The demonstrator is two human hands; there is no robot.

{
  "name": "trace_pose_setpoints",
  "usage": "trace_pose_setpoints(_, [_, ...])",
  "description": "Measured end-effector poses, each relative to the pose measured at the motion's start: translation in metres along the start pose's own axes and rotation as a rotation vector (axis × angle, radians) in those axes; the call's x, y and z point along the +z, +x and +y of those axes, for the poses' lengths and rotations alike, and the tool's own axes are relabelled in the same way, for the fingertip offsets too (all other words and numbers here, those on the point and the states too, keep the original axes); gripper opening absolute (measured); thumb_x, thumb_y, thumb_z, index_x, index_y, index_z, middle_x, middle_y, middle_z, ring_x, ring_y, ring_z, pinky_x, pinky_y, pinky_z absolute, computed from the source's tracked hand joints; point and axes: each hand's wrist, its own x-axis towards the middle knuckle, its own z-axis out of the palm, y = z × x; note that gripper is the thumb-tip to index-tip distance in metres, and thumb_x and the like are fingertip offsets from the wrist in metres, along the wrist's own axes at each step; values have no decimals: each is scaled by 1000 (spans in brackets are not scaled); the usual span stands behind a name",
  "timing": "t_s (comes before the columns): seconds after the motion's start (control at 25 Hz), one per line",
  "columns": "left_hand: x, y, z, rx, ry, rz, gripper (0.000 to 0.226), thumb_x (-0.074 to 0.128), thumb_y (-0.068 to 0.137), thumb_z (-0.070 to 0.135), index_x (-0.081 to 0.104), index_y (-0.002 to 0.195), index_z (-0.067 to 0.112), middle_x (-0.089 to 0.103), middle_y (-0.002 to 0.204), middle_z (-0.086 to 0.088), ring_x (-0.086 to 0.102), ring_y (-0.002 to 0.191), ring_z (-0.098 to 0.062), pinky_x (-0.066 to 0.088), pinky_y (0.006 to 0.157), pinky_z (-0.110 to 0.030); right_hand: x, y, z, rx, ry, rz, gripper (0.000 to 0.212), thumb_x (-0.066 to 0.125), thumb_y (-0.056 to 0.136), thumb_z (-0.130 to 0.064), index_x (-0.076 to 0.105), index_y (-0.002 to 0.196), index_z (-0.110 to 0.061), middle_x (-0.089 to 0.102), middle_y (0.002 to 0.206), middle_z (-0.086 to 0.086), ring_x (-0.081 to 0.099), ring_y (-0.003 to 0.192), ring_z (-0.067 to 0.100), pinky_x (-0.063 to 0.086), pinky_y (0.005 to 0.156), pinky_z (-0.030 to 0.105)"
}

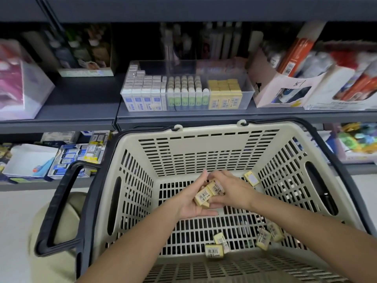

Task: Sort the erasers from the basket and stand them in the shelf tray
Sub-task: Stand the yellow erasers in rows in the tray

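Observation:
Both my hands are down inside the beige basket [206,148]. My left hand [191,203] lies palm up and cradles a small stack of yellow erasers [206,194] with barcode labels. My right hand [232,190] reaches over from the right and its fingers pinch the top of that stack. More yellow erasers lie loose on the basket floor: one at the far right corner [252,178], several near the front right [265,237] and front centre [214,250]. On the shelf above stands the clear tray [247,99], holding white-blue, green and yellow erasers [224,94] upright in rows.
The basket's dark handles [59,209] hang down at both sides. Boxes of stationery [285,86] crowd the shelf right of the tray, a pink box [18,82] sits left. A lower shelf [67,158] holds more packets.

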Motion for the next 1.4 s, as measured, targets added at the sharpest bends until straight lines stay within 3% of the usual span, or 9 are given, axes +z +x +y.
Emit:
trace_pose_setpoints(0.12, [5, -11, 11, 76, 21, -6, 55, 77, 68, 37, 60, 114, 13, 70, 100, -16, 68, 94, -29, 58, 56, -29, -22, -3, -2, 12, 206, 33, 63, 73, 74, -42, 40, 127, -33, 49, 118, -12, 52, 103, 9, 47, 91, 35])
trace_pose_setpoints(0.28, [17, -26, 30, 153, 180, 88, 43, 71, 79, 15, 54, 118, 20, 73, 96, -10, 71, 82, -21, 53, 46, -21, -54, -11, -2, 21, 563, 94, 38, 60, 88, -12, 51, 123, -22, 65, 96, 3, 64, 88, 14, 53, 79, 28])
trace_pose_setpoints(0.4, [28, -39, 49, 246, 299, 106, 49, 71, 80, 16, 49, 123, 17, 73, 97, -12, 71, 78, -20, 49, 42, -19, -77, -15, -8, 24, 642, 162, 28, 62, 85, -4, 60, 112, -9, 66, 90, 4, 62, 78, 8, 48, 74, 17])
trace_pose_setpoints(0.56, [40, -55, 75, 351, 265, 60, 56, 75, 71, 30, 52, 120, 18, 71, 96, -11, 70, 75, -21, 45, 38, -18, -112, -19, -22, -104, 728, 267, 21, 66, 80, 1, 66, 93, -15, 66, 85, -3, 57, 78, 6, 47, 78, 18])
trace_pose_setpoints(0.76, [54, -69, 91, 268, 129, -69, 47, 73, 74, 26, 56, 117, 15, 69, 102, -16, 68, 65, -22, 39, 31, -15, -135, -20, -33, -163, 892, 286, 21, 60, 85, 1, 65, 97, -16, 62, 79, -3, 56, 65, 2, 44, 58, 16])
trace_pose_setpoints(0.88, [60, -72, 99, 337, 78, -29, 46, 75, 69, 18, 60, 113, 15, 70, 97, -16, 67, 63, -22, 37, 30, -14, -148, -21, -33, -147, 1004, 255, 17, 63, 83, -11, 61, 100, -14, 68, 88, 3, 66, 76, 15, 46, 60, 22])
trace_pose_setpoints(1.04, [74, -74, 113, 477, 103, 35, 35, 75, 65, 14, 64, 99, 13, 71, 84, -12, 65, 61, -20, 35, 29, -15, -159, -15, -44, -126, 879, 356, 5, 65, 83, -19, 66, 87, -21, 70, 85, -6, 63, 76, 4, 48, 65, 17])
trace_pose_setpoints(1.2, [82, -80, 138, 648, 165, 106, 33, 74, 65, 18, 67, 97, 13, 72, 86, -10, 65, 63, -18, 34, 30, -15, -189, 1, -46, -18, 793, 500, 23, 75, 74, -11, 66, 95, -13, 69, 98, 6, 64, 84, 12, 51, 71, 15])
trace_pose_setpoints(1.4, [78, -77, 165, 789, 231, 229, 16, 65, 82, 12, 64, 98, 16, 72, 88, -4, 66, 68, -16, 31, 32, -16, -218, 23, -41, -56, 714, 454, 12, 68, 81, -9, 61, 90, -13, 67, 87, 3, 67, 72, 14, 50, 51, 19])
